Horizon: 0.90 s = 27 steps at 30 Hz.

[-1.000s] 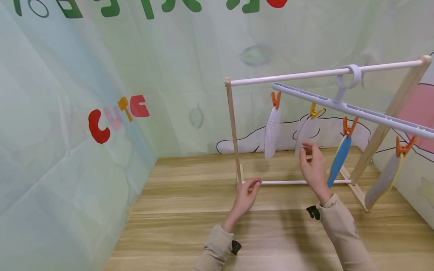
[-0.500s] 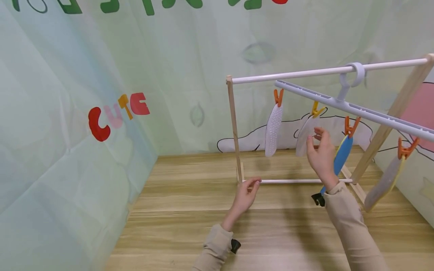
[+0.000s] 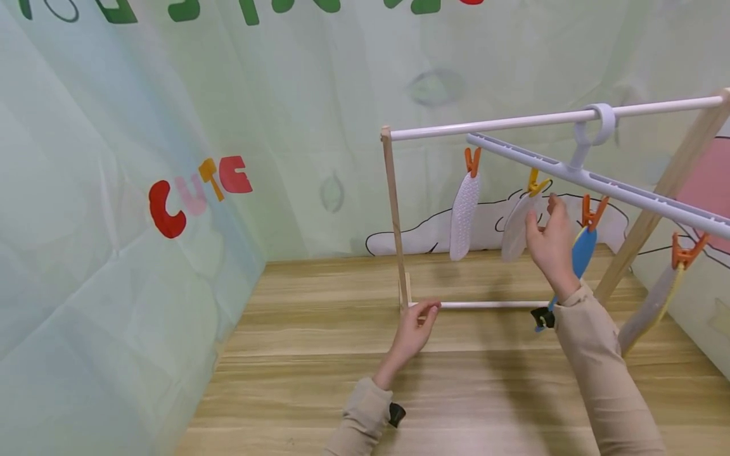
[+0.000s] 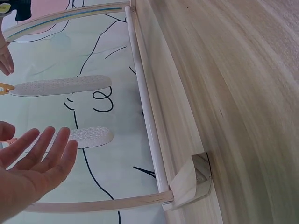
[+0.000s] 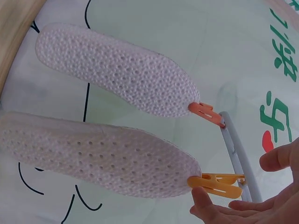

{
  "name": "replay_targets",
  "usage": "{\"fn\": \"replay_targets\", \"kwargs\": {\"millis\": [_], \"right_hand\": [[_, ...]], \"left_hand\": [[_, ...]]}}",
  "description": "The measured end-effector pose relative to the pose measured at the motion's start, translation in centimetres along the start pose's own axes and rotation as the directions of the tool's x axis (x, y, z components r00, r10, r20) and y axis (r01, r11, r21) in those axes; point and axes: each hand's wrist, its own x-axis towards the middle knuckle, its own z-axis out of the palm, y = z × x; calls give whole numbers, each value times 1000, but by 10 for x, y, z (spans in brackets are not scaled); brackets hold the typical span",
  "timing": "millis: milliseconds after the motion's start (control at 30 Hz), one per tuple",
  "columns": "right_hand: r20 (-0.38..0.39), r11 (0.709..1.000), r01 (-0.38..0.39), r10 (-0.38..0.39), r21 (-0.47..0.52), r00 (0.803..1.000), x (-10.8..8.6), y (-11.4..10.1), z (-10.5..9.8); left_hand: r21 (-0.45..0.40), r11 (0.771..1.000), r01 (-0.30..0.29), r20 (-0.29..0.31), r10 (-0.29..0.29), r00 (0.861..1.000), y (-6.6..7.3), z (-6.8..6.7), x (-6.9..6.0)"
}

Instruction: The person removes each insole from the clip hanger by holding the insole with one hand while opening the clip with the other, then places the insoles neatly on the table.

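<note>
A pale hanger point(image 3: 627, 190) carries several insoles on clothespins. My right hand point(image 3: 553, 250) is raised beside the second white insole point(image 5: 107, 161), its thumb and fingers apart. In the right wrist view a fingertip lies right by the yellow clothespin point(image 5: 217, 187) at that insole's end; whether it touches is unclear. Farther along, an orange clothespin point(image 5: 205, 113) holds another white insole point(image 5: 117, 70). A blue insole point(image 3: 584, 250) hangs partly behind my right hand. My left hand point(image 4: 42, 161) hovers with loosely extended fingers, holding nothing, in front of the rack's lower bar point(image 4: 147, 107).
The wooden rack point(image 3: 393, 221) with a white top bar point(image 3: 485, 128) stands on the wood-grain table point(image 3: 296, 367). At the right hangs a greyish, yellow-edged insole point(image 3: 647, 310) on an orange clothespin point(image 3: 687, 252). Printed fabric point(image 3: 319, 126) encloses the back and left.
My right hand has risen and shifted right, from the lower part of the second white insole to near the yellow clothespin. My left hand has stayed in place.
</note>
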Motion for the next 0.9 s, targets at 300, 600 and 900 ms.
{"fn": "replay_targets", "kwargs": {"millis": [300, 600, 900], "right_hand": [[18, 1000, -19, 19, 1, 1000, 17, -2, -6], [2, 1000, 9, -9, -4, 1000, 26, 4, -5], [-2, 999, 49, -49, 9, 999, 33, 10, -3]], "left_hand": [[2, 1000, -16, -4, 16, 1000, -34, 12, 4], [-14, 1000, -20, -3, 20, 1000, -36, 14, 5], [2, 1000, -28, 6, 28, 1000, -34, 16, 4]]}}
